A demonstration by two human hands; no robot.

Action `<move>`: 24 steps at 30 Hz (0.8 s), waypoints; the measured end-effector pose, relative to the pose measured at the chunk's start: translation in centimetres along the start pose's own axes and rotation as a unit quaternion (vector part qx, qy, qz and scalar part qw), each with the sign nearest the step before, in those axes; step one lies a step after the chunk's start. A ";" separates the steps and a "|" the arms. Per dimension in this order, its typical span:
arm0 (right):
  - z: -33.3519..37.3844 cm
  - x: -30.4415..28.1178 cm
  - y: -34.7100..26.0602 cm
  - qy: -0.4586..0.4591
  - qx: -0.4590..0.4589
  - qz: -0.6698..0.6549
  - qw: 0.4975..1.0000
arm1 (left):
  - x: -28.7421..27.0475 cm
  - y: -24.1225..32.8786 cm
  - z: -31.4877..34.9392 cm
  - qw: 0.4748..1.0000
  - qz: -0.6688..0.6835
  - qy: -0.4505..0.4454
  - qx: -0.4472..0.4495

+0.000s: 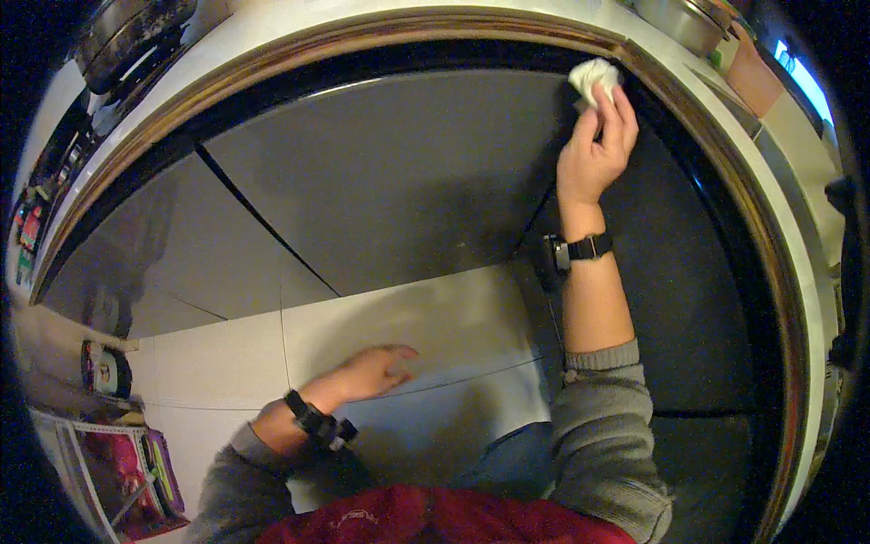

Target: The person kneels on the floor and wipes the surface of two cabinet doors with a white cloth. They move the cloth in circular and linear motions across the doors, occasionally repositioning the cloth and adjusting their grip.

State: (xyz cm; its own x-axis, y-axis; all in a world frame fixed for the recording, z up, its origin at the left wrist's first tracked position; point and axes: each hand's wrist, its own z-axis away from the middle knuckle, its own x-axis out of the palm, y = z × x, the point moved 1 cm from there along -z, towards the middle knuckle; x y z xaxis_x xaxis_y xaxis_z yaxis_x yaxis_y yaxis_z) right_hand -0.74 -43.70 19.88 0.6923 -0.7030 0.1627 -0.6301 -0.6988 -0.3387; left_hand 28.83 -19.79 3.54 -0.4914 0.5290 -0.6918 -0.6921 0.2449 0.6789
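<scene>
A crumpled white cloth [591, 76], perhaps a paper tissue, is pinched in the fingers of my right hand [596, 154]. My right arm reaches far forward, and the cloth is against the dark top edge of the grey cabinet front [390, 172], close to the inner corner of the counter. Lower down, my left hand [373, 372] hangs over the pale tiled floor [208, 363]. Its fingers are loosely bent and apart, slightly blurred, and hold nothing. Each wrist wears a black strap with a small device.
A brown-edged white countertop [787, 272] curves above the cabinets. On it stand a dark pan [127, 41] at the far left and a metal pot [684, 23] at the far right. A white rack [77, 462] with colourful items stands at the lower left.
</scene>
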 end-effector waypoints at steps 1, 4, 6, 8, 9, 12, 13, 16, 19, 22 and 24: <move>-0.8 1.7 -0.5 -0.020 0.008 0.000 1.000 | 0.9 0.0 0.1 1.000 0.005 0.002 0.011; -0.8 4.0 -2.9 -0.089 0.090 0.017 0.992 | 4.3 0.3 -0.2 0.995 0.054 -0.019 0.078; 0.0 5.0 -6.6 -0.063 -0.044 -0.038 0.996 | 5.3 -0.1 0.0 0.993 0.062 -0.010 0.097; 1.1 6.5 -12.0 -0.157 -0.149 -0.013 0.976 | 5.2 -0.8 0.4 0.995 0.099 0.006 0.016; 1.4 7.2 -14.6 -0.208 -0.151 -0.071 0.964 | 5.0 -1.2 0.6 0.994 0.108 -0.001 -0.027; 2.0 9.8 -22.2 -0.246 -0.203 -0.179 0.931 | 3.6 -1.7 1.1 0.992 0.110 0.067 -0.011; 1.7 10.2 -22.8 -0.239 -0.206 -0.199 0.928 | 3.2 -1.8 1.2 0.992 0.114 0.049 -0.017; 0.5 9.8 -21.1 -0.283 -0.253 -0.185 0.906 | 2.4 -1.4 1.1 0.993 0.104 0.036 -0.046; -2.6 7.0 -13.4 -0.254 -0.215 -0.065 0.941 | 2.1 0.0 1.1 0.997 0.061 0.030 -0.044; -5.8 3.7 -6.3 -0.110 -0.176 0.013 0.978 | 1.6 1.6 1.5 0.996 0.047 0.072 0.002; -7.3 3.2 -4.4 -0.065 -0.013 0.005 0.998 | 1.2 2.4 1.8 0.995 0.047 0.084 0.029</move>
State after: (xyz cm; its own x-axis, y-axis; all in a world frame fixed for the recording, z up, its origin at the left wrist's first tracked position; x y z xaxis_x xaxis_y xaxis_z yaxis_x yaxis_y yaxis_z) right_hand 1.67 -43.87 28.65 0.7246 -0.6881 0.0382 -0.6449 -0.6966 -0.3145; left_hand 27.50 -17.10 4.77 -0.6377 0.4099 -0.6522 -0.6094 0.2494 0.7526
